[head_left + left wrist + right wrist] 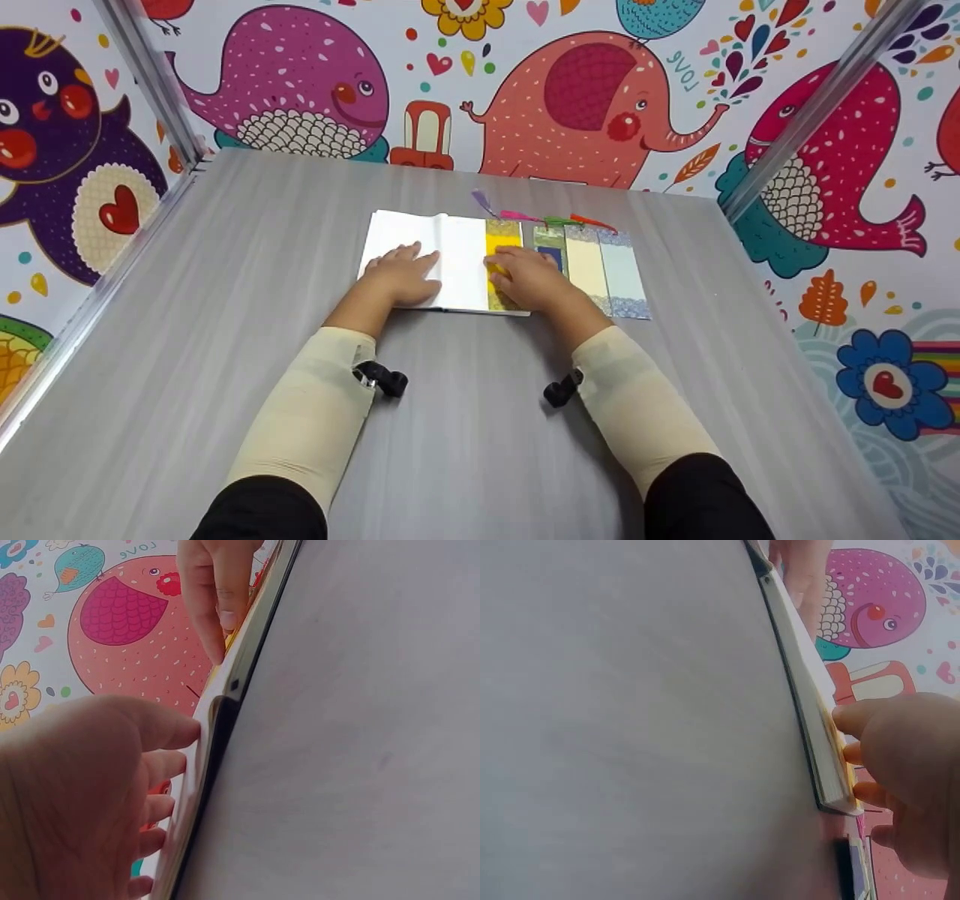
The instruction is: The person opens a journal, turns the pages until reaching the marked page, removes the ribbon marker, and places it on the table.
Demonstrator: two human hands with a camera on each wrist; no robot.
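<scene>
An open book (463,255) with blank white pages lies on the table. My left hand (400,276) rests spread on its left page, and in the left wrist view the thumb and fingertips (180,763) press down on the paper. Along the outer part of the right page lies a yellow bookmark (503,232) with patterned ends. My right hand (531,279) is over it, fingertips (853,754) touching its surface in the right wrist view. The hand hides part of this bookmark.
Right of the book lie a green-and-blue bookmark (550,238), a cream bookmark (587,266) and a pale blue bookmark (624,274), side by side. Coloured tassels, such as the purple tassel (481,199), point away at the back. A cartoon-printed wall (450,82) stands behind the table (465,420).
</scene>
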